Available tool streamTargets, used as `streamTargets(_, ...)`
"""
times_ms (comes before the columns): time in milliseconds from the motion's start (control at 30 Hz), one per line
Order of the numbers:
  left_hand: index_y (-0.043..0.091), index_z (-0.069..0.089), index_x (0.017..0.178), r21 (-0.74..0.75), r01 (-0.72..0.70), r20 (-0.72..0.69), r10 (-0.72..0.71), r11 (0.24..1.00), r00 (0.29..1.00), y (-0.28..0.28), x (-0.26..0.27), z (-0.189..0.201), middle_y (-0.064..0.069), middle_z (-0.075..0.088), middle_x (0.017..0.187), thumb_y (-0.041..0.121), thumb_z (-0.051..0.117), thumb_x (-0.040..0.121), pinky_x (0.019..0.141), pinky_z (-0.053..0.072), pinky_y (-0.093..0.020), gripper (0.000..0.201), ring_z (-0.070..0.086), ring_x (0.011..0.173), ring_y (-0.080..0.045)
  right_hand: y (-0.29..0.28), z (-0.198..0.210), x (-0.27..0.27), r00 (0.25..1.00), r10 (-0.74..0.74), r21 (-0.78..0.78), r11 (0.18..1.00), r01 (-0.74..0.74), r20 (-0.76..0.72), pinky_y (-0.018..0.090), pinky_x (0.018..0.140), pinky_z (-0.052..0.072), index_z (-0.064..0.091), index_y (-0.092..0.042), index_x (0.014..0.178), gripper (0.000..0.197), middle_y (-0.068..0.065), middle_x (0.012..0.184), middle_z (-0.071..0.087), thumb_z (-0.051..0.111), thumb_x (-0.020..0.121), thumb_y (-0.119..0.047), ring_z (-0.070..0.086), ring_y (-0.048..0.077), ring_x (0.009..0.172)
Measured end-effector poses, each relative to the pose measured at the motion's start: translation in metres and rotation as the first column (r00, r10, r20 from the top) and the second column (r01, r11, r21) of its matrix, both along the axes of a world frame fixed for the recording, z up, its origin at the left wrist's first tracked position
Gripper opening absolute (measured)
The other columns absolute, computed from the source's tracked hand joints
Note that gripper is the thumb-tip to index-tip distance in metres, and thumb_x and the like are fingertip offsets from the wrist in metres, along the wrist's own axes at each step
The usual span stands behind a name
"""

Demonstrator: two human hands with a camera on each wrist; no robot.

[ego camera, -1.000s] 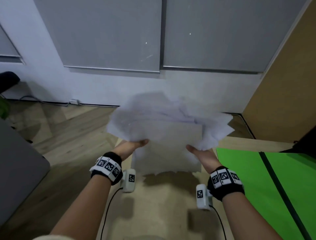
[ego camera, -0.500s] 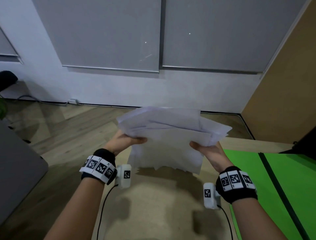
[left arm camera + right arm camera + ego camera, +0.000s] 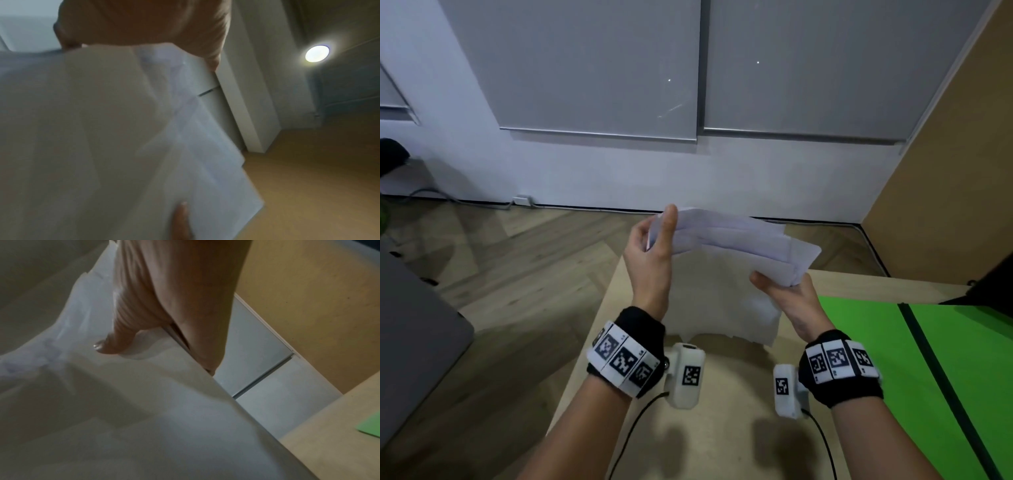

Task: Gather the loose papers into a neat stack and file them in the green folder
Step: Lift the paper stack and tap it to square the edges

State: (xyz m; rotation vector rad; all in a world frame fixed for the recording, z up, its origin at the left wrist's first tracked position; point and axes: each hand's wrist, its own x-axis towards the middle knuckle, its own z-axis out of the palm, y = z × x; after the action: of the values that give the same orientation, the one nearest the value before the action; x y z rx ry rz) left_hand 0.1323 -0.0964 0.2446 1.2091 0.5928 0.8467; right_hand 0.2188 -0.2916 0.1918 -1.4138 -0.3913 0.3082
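Office: roller blinds, desk

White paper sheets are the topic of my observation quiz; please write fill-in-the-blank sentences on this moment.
1. The white paper sheets are held by ____ hands.
2. The bright green folder lies open on the pale wooden ____.
3. The folder lies on the person's ____ side.
4. The right hand grips the sheets with its ____ on top.

Missing words: both; table; right; thumb

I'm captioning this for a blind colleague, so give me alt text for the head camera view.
Two hands hold a messy bundle of white papers above a light wooden table: the left hand grips its left end, the right hand its right end. An open green folder lies on the table to the right.
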Motion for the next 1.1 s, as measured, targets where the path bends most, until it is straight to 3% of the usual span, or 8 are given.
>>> streamTargets(200, 0.016, 0.067, 0.105, 0.053, -0.1, -0.131, 0.107, 0.994, 0.986, 0.006, 0.016, -0.01, -0.001, 0.069, 0.107, 0.062, 0.076, 0.058, 0.094, 0.053, -0.033, 0.067, 0.065, 0.105, -0.016, 0.002, 0.001, 0.001, 0.995, -0.09, -0.005, 0.996, 0.09, -0.037, 0.029, 0.078, 0.056, 0.074, -0.014, 0.093, 0.049, -0.002, 0.089, 0.077, 0.084, 0.053, -0.04, 0.071, 0.012, 0.082)
streamTargets(300, 0.013, 0.068, 0.107, 0.063, 0.074, -0.199, -0.061, 0.995, 0.978, 0.01, 0.015, -0.023, -0.003, 0.071, 0.105, 0.066, 0.075, 0.057, 0.093, 0.055, -0.038, 0.073, 0.068, 0.097, -0.016, 0.001, -0.003, 0.002, 0.991, -0.105, -0.017, 0.994, 0.104, -0.087, 0.032, 0.08, 0.056, 0.074, -0.007, 0.099, 0.06, 0.005, 0.094, 0.078, 0.087, 0.05, -0.039, 0.071, 0.017, 0.084)
streamTargets(467, 0.016, 0.062, 0.12, 0.182, 0.357, -0.188, -0.324, 0.916, 0.927, 0.011, 0.003, -0.029, 0.0, 0.072, 0.112, 0.049, 0.077, 0.061, 0.087, 0.055, -0.024, 0.07, 0.069, 0.099, -0.009, 0.006, -0.006, 0.006, 0.973, -0.22, -0.046, 0.975, 0.218, -0.067, 0.027, 0.07, 0.055, 0.07, -0.017, 0.084, 0.006, -0.01, 0.073, 0.076, 0.072, 0.082, -0.012, 0.069, 0.003, 0.066)
streamTargets(667, 0.007, 0.07, 0.11, 0.175, 0.467, -0.249, -0.42, 0.867, 0.873, 0.022, -0.016, -0.043, -0.008, 0.076, 0.107, 0.018, 0.084, 0.069, 0.084, 0.056, -0.031, 0.044, 0.072, 0.096, -0.017, -0.001, 0.002, -0.003, 0.976, -0.209, -0.009, 0.978, 0.209, -0.062, 0.02, 0.064, 0.055, 0.07, -0.019, 0.083, 0.003, -0.011, 0.07, 0.075, 0.069, 0.083, -0.016, 0.068, 0.001, 0.064)
streamTargets(800, 0.011, 0.073, 0.101, 0.09, 0.435, -0.225, -0.407, 0.896, 0.885, 0.013, -0.018, -0.052, -0.002, 0.078, 0.093, 0.008, 0.082, 0.071, 0.073, 0.057, -0.026, 0.032, 0.073, 0.083, -0.011, -0.002, 0.012, -0.01, 0.983, -0.169, 0.054, 0.983, 0.173, -0.072, 0.02, 0.06, 0.055, 0.073, -0.014, 0.088, 0.053, -0.005, 0.077, 0.077, 0.078, 0.054, -0.054, 0.07, 0.006, 0.067)
streamTargets(900, 0.007, 0.072, 0.105, 0.087, 0.414, -0.214, -0.389, 0.906, 0.896, 0.01, -0.014, -0.048, -0.004, 0.078, 0.094, 0.01, 0.083, 0.071, 0.069, 0.056, -0.023, 0.035, 0.074, 0.083, -0.012, 0.004, 0.028, -0.01, 0.973, -0.228, 0.087, 0.969, 0.23, -0.031, 0.019, 0.059, 0.052, 0.073, -0.018, 0.089, 0.064, -0.003, 0.078, 0.074, 0.072, 0.051, -0.07, 0.065, 0.007, 0.067)
streamTargets(1000, 0.008, 0.072, 0.106, 0.098, 0.393, -0.184, -0.371, 0.914, 0.91, 0.01, -0.007, -0.044, -0.003, 0.078, 0.094, 0.011, 0.083, 0.071, 0.067, 0.056, -0.021, 0.037, 0.074, 0.082, -0.01, 0.01, 0.04, -0.004, 0.939, -0.344, 0.115, 0.932, 0.344, -0.018, 0.023, 0.068, 0.048, 0.072, -0.022, 0.082, 0.043, -0.003, 0.077, 0.068, 0.073, 0.063, -0.061, 0.06, 0.01, 0.071)
streamTargets(1100, 0.008, 0.073, 0.104, 0.097, 0.352, -0.172, -0.332, 0.931, 0.927, 0.011, -0.003, -0.044, -0.004, 0.078, 0.095, 0.019, 0.085, 0.069, 0.072, 0.058, -0.025, 0.039, 0.075, 0.086, -0.014, 0.014, 0.039, 0.002, 0.899, -0.432, 0.076, 0.901, 0.426, 0.073, 0.018, 0.071, 0.044, 0.069, -0.024, 0.075, 0.009, -0.01, 0.072, 0.065, 0.073, 0.079, -0.031, 0.056, -0.002, 0.066)
